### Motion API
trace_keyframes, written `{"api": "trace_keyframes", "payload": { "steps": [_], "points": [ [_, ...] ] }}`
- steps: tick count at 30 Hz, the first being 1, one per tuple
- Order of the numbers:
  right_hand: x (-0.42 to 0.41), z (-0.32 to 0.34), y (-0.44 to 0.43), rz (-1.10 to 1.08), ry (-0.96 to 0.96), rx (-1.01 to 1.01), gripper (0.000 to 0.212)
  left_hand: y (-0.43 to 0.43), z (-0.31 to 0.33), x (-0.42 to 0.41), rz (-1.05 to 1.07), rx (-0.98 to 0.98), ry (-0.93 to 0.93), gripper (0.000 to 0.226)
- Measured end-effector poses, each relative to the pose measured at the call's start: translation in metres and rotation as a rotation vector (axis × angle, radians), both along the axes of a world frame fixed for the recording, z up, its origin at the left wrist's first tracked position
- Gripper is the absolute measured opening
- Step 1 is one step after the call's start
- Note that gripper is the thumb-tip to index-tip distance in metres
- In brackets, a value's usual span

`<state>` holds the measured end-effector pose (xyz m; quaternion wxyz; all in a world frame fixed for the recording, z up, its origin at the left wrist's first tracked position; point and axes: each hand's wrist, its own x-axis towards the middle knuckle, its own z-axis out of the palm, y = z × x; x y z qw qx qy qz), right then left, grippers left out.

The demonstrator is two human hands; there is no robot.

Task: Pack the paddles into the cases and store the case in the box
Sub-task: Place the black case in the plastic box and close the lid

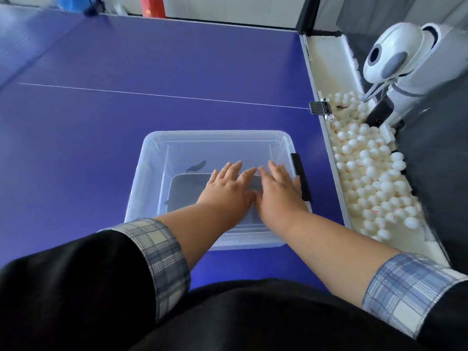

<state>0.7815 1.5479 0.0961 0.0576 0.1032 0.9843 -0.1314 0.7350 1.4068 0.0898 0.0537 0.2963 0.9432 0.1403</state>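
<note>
Clear plastic box [152, 153], open-topped, sits on the blue bench [101, 122], centre of frame, a bit right. Black latch [300, 177] on its right rim.

Case [187, 191]: dark grey, lying flat on the box floor, toward the lower edge of the box. Its left part is visible; the rest is under the hands. A short dark curved strip [196, 166] lies on the box floor just above the case in frame.

Left hand [228, 188] and right hand [278, 191] are both inside the box, side by side, palms down over the case, thumbs meeting in the middle. Grip state, both: open, with the fingers straight and spread and pointing to the top of the frame, nothing pinched or wrapped. Palms probably rest on the case, but contact is hard to confirm from this angle.

Forearms are bare. Plaid cuffs [164, 249] are turned back over black sleeves, lower left and lower right.

A white line [152, 93] runs across the bench above the box. Right of the bench edge, a white tray [326, 59] holds a heap of white balls [374, 178]. A white ball machine [395, 54] stands at upper right. A red object [153, 6] sits at top centre-left, beyond the bench.
</note>
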Motion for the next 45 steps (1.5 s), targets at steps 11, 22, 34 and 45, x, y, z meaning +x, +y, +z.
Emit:
{"api": "trace_keyframes", "payload": {
  "steps": [11, 22, 34, 45],
  "points": [
    [-0.076, 0.000, -0.163, 0.253, -0.041, -0.007, 0.056, -0.192, -0.005, -0.044, 0.640, 0.018, -0.204, 0.099],
    [-0.106, -0.018, -0.205, 0.086, 0.059, -0.012, 0.050, -0.208, -0.008, -0.079, 0.672, 0.490, -0.642, 0.044],
    [-0.122, -0.026, -0.203, -0.040, -0.024, -0.023, 0.058, -0.178, 0.002, -0.094, 0.636, 0.431, -0.688, 0.050],
    [-0.121, 0.000, -0.180, -0.136, 0.093, -0.514, 0.049, -0.159, 0.011, -0.103, 0.657, 0.233, -0.632, 0.086]
  ]
}}
